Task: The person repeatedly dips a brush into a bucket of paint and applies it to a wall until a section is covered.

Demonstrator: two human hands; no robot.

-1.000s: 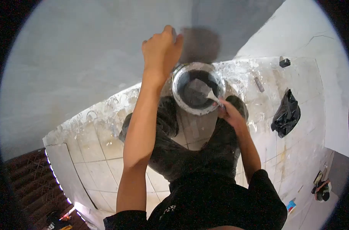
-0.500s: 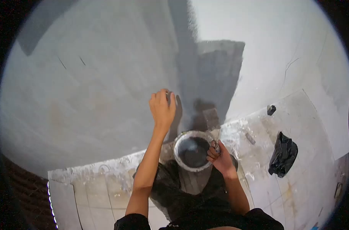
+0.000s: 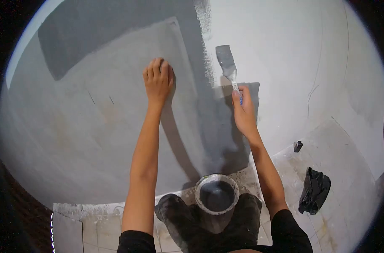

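While the left hand (image 3: 158, 80) lies flat and spread against the grey wall (image 3: 95, 126), the right hand (image 3: 243, 111) grips the handle of a paintbrush (image 3: 226, 63) whose bristles touch the wall above the paint bucket (image 3: 217, 195).

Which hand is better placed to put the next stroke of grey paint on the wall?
Right. The right hand holds the loaded paintbrush raised beside the white, unpainted wall area. The left hand rests flat on the grey-painted wall and holds nothing.
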